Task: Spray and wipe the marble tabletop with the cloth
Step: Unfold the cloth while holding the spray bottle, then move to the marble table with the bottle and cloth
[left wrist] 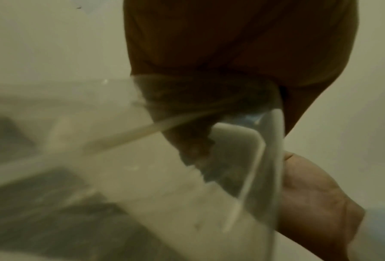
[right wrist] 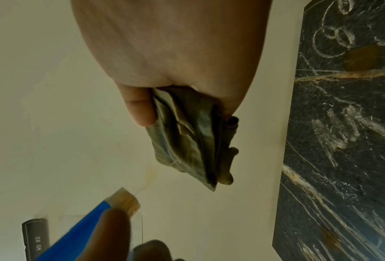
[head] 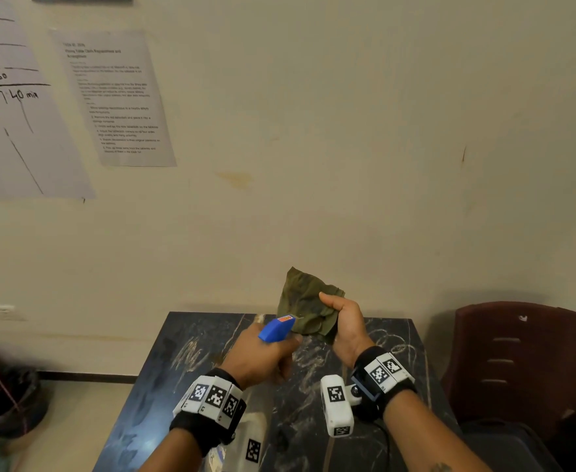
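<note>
A dark marble tabletop (head: 184, 369) with white chalk scribbles lies below both hands; it also fills the right side of the right wrist view as tabletop (right wrist: 343, 159). My left hand (head: 262, 356) grips a spray bottle with a blue head (head: 276, 328), its nozzle aimed at the cloth. The clear bottle body (left wrist: 243, 167) shows blurred in the left wrist view. My right hand (head: 344, 325) holds a crumpled olive-green cloth (head: 303, 304) above the table's far edge, thumb on top. The cloth (right wrist: 191, 141) hangs bunched from the fingers, and the blue spray head (right wrist: 82, 234) points toward it.
A beige wall (head: 348, 165) stands right behind the table, with paper sheets (head: 116, 97) taped at the upper left. A dark red plastic chair (head: 518, 362) stands to the table's right. Dark bags (head: 4, 403) lie on the floor at the left.
</note>
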A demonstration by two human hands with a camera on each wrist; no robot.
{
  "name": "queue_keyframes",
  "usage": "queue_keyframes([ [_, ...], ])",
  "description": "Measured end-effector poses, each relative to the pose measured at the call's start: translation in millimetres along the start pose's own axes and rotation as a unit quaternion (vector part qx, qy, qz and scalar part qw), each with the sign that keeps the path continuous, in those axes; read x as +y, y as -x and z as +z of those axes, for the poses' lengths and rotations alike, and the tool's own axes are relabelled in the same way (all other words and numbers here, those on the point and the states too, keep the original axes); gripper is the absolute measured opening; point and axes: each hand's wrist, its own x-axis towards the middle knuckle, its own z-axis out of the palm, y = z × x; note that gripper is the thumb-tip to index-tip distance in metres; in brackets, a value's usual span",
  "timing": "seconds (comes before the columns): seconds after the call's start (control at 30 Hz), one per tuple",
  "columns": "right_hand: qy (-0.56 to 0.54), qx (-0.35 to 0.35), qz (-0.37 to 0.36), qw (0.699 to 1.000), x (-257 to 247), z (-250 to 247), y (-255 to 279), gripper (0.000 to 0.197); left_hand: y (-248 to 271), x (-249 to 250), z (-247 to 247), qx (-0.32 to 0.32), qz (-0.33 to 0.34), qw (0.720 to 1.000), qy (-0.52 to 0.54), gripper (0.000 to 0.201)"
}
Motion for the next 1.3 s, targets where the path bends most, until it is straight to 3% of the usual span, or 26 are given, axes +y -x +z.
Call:
queue_keyframes([
  [0.33,-0.021,0.004,0.003,1.000,0,-15,1,0.031,-3,-23,5,0.021,-0.024,0.999,0.032,0.029],
  [0.7,-0.034,0.032,0.034,0.998,28,-74,8,0.029,19,-79,1,0.082,-0.085,0.993,0.029,0.025],
  [0.9,-0.052,0.044,0.079,0.995,61,-107,4,0.038,40,-119,-2,0.184,-0.178,0.965,0.051,0.026],
  [1.07,-0.027,0.050,0.100,0.993,89,-114,-4,0.039,65,-147,-5,0.219,-0.238,0.942,0.095,0.036],
  [1.3,0.074,0.051,0.052,0.995,120,-101,-8,0.038,80,-156,-14,0.244,-0.260,0.928,0.106,0.030],
])
